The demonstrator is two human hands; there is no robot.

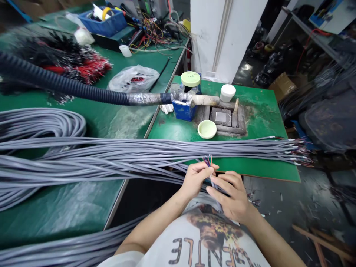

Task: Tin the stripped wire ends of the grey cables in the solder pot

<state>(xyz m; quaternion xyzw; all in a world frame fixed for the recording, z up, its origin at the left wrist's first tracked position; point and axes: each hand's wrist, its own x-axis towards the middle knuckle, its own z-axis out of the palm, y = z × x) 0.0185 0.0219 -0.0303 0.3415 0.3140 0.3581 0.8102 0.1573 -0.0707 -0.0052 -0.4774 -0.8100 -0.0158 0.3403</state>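
Note:
Close to my body I hold the stripped end of a grey multi-core cable point(216, 191). Its thin coloured wires point(208, 160) stick up and fan out slightly above my fingers. My left hand point(196, 178) pinches these wires between thumb and forefinger. Just below, my right hand point(233, 194) has its fingers around the grey jacket. Behind both hands, a thick bundle of grey cables point(155, 148) runs across the green tables, with frayed wire ends point(299, 150) spreading at the right edge.
A soldering pot point(221, 116) sits in a dirty frame on the green table point(258, 107). Around it are a pale green bowl point(207, 129), a white tub point(227, 92) and a blue box point(183, 110) bearing a ribbed hose point(97, 92). Coiled cable point(63, 120) lies left.

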